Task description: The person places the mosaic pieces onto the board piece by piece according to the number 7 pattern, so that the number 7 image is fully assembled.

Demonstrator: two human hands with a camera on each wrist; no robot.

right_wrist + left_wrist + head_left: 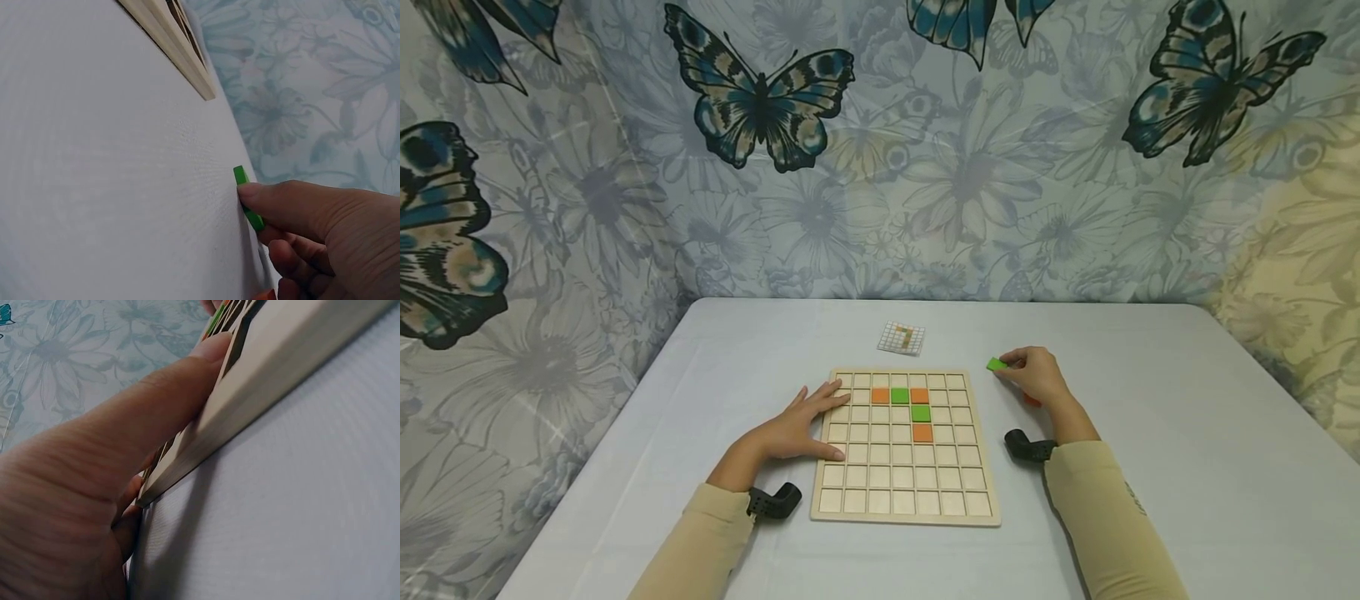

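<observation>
My right hand (1036,377) pinches a green square tile (996,364) between thumb and fingers, to the right of the wooden grid board (905,512). In the right wrist view the green tile (241,176) is seen edge-on under the thumb. An orange tile (1032,401) lies beneath that hand, mostly hidden by it. My left hand (790,427) rests with spread fingers on the board's left edge, its thumb (169,387) lying over the wooden rim. Orange tiles (880,396) and green tiles (899,396) alternate in the board's second row, and more run down one column below.
A small card (901,338) with a printed grid and coloured pattern lies behind the board. The white table (1187,400) reaches back to a wall hanging (880,208) with butterflies and flowers. Black wrist devices (775,502) sit at both cuffs.
</observation>
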